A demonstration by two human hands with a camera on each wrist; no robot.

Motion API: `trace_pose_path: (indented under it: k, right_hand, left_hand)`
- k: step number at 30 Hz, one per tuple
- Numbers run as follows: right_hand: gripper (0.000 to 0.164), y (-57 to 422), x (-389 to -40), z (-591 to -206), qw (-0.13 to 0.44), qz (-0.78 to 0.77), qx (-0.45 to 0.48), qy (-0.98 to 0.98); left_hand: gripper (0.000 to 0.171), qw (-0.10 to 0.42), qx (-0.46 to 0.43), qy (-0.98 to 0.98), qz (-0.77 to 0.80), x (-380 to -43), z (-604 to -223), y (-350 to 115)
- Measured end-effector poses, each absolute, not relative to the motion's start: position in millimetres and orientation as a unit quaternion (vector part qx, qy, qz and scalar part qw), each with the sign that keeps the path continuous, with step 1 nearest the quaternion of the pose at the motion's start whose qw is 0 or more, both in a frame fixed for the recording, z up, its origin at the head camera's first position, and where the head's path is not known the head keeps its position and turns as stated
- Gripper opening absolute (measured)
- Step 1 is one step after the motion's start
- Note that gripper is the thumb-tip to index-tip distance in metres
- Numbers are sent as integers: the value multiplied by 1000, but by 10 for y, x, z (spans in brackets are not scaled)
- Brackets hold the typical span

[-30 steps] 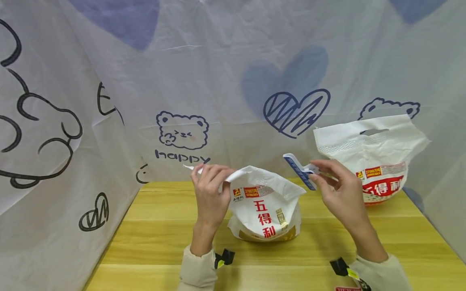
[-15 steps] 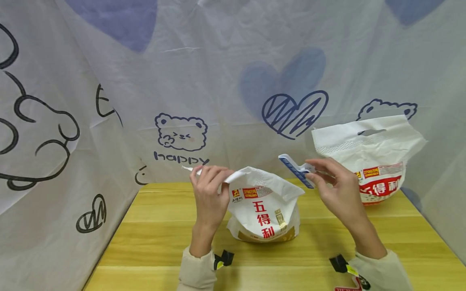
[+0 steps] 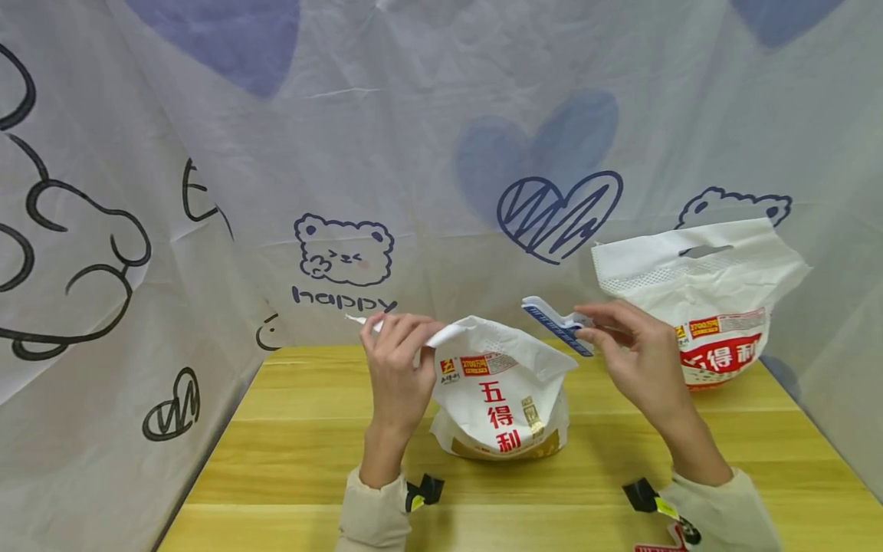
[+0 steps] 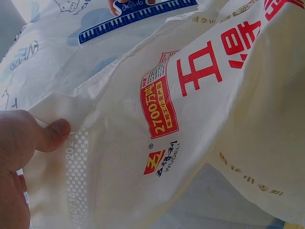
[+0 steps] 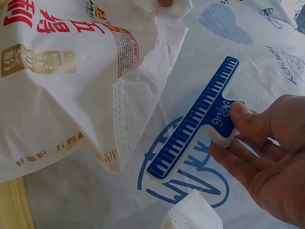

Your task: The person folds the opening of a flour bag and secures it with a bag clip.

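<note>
In the head view a white flour bag (image 3: 500, 383) with red lettering stands on the table. My left hand (image 3: 400, 360) pinches the left part of its folded top edge. The left wrist view shows the thumb (image 4: 58, 133) pressing on the bag's dotted upper band. To the right of the bag, my right hand (image 3: 638, 356) pinches the grip end of a blue and white clip (image 5: 195, 121) printed with piano keys and the word Music. The clip is held in the air, its long edge slanting toward the bag's top right corner and apart from it.
A second white flour bag (image 3: 724, 307) with a handle slot stands behind my right hand. Part of a red clip (image 3: 662, 546) shows at the bottom edge by the right sleeve. A printed cloth (image 3: 428, 153) hangs behind the wooden table (image 3: 297, 445).
The blue clip has moved slightly left toward the held bag, and its long edge has tilted closer to level. My left hand keeps its pinch on the bag top.
</note>
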State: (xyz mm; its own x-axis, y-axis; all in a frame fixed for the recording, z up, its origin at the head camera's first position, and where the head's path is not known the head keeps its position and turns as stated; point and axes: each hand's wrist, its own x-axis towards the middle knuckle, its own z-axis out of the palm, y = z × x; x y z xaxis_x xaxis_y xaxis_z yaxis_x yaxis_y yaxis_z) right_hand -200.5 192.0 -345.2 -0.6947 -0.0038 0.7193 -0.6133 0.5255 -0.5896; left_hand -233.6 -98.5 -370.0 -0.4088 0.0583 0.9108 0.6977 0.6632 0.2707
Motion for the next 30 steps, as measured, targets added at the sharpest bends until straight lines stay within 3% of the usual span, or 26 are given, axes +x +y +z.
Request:
trace_pose_path:
  k: [13, 30]
  right_hand:
    - [20, 1932, -2048, -3445, 339, 443, 173, -812]
    - [21, 1911, -2143, -3469, 331, 455, 188, -805]
  left_hand:
    - [22, 489, -248, -769, -329, -2339, -3700, -991]
    - [22, 485, -245, -772, -329, -2345, -3708, -993]
